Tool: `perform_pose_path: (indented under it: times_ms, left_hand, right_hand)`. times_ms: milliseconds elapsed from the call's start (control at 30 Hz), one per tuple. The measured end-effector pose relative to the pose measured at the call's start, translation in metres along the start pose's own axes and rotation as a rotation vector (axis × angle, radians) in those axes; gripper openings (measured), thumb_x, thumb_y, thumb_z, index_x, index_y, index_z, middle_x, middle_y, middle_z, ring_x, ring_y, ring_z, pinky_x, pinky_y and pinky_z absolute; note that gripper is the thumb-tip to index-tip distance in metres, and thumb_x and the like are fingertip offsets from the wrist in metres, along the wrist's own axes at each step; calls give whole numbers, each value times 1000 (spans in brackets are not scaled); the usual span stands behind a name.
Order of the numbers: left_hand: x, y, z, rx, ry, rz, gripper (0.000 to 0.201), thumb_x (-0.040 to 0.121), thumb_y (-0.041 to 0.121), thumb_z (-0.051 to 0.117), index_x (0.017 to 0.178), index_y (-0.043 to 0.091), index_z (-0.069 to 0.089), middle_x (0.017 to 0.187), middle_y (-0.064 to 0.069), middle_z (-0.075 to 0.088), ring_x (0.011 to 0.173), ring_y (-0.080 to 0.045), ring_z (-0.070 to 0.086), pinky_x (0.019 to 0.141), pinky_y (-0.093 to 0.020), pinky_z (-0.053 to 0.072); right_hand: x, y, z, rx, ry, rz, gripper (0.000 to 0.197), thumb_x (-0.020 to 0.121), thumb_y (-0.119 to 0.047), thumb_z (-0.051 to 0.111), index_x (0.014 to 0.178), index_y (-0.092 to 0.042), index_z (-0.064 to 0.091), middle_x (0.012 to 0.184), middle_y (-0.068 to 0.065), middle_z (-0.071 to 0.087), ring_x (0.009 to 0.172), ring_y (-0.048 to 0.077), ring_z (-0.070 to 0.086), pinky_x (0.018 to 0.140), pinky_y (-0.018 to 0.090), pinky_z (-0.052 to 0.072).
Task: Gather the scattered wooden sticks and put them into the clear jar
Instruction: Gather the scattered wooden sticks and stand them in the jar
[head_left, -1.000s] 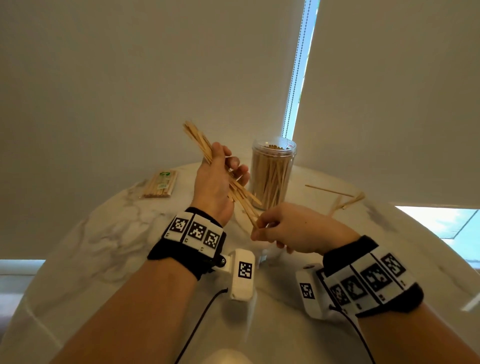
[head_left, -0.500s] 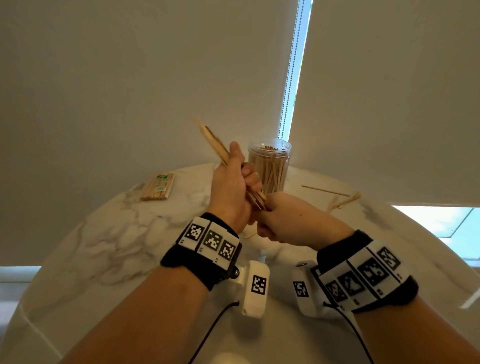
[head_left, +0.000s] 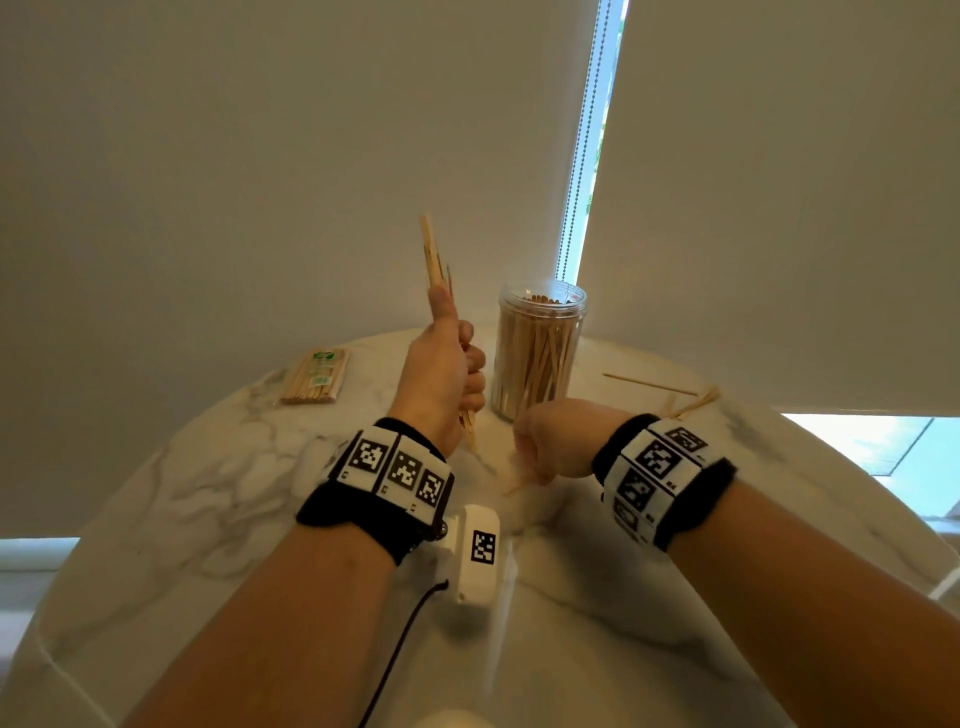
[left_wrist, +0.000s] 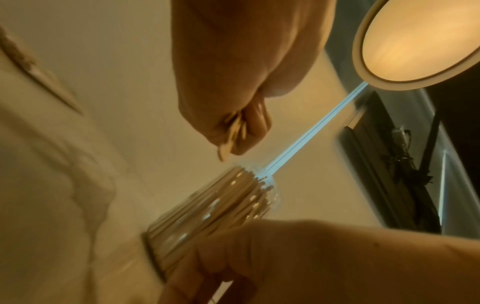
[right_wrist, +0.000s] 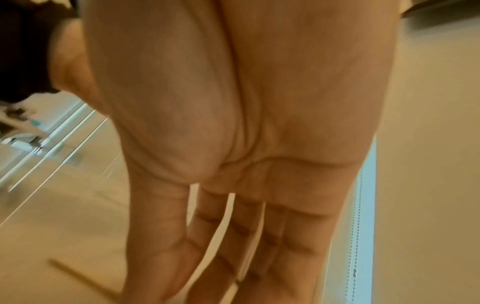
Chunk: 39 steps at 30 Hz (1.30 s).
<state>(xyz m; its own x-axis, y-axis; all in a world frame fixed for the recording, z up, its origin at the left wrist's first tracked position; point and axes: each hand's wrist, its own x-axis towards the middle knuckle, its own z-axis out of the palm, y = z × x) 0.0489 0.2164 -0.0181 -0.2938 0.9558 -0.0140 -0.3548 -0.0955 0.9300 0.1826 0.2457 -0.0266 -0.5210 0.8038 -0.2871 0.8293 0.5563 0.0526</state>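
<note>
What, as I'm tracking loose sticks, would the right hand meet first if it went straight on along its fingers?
Likely the table, just beside a loose stick; the right hand has its fingers pointing down there.

A home room: round marble table (head_left: 197, 499) beside window roller blinds (head_left: 779, 208).

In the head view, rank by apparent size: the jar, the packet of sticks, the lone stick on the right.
1. Jar
2. Packet of sticks
3. Lone stick: longer than the packet but far thinner.
</note>
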Motion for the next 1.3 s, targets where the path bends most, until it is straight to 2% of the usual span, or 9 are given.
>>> perform_pose_path:
  times_ms: [100,300,500,667,800,967,1033,1167,1300]
  left_hand:
    - [4,-6,-3,-14,-25,7,52,94,68,34,96,19,48,56,6,28,42,-8,21,35,-21,20]
    - [5,-11,-5,-50,-113,25,39,100,54,41,79,21,44,62,2,37,52,-10,36,47,-22,36]
    - [-4,-19,11,222,-263,-117,51,97,59,42,107,13,62,105,-10,66,97,-28,67,84,-49,59]
    - [-15,-17,33,203,-447,-58,54,99,58,42,125,13,55,64,1,50,48,-9,42,47,-24,43]
    - [-13,-19,30,495,-446,57,47,99,59,39,112,17,56,59,7,41,47,-9,36,43,-23,35]
    - [-18,-16,25,795,-590,95,45,92,65,46,82,23,56,67,5,47,53,-9,38,49,-23,39]
    - [-21,-16,30,865,-627,108,50,89,67,51,86,18,60,69,3,49,54,-10,40,51,-23,41]
    - [-21,-18,35,1029,-595,182,39,93,57,55,87,20,65,63,6,53,48,-1,47,53,-19,42]
    - [-12,-15,26,1129,-548,248,33,87,51,67,80,19,61,68,6,58,59,-6,54,63,-24,46]
  right_hand:
    - [1,-3,0,-126,-5,-31,24,96,-24,59,115,-11,69,110,5,68,102,23,62,91,32,52]
    - [-4,12,0,42,56,28,21,92,-30,62,103,-13,68,92,2,67,87,20,63,75,28,51]
    - [-39,42,-36,1169,480,-29,8,89,-1,65,94,2,71,76,15,69,68,24,66,63,27,57]
    - [-47,43,-30,1300,662,-68,17,87,-14,72,99,-1,72,92,19,73,69,18,64,63,31,50]
    - [-43,51,-24,1273,662,-23,16,88,-20,72,99,-9,73,93,11,74,77,18,64,66,32,51]
    - [-49,82,-41,1366,1047,130,24,97,-43,46,105,-28,63,111,-4,68,106,17,64,95,43,52]
    - [-54,88,-41,1105,982,137,36,94,-47,40,96,-27,70,101,-6,71,101,17,64,97,48,50]
    - [-54,60,-31,879,442,41,44,100,-38,43,84,-17,78,80,4,76,83,24,72,88,46,57]
    - [-57,52,-36,848,575,43,48,104,-44,37,87,-14,72,79,2,73,73,20,71,76,40,61]
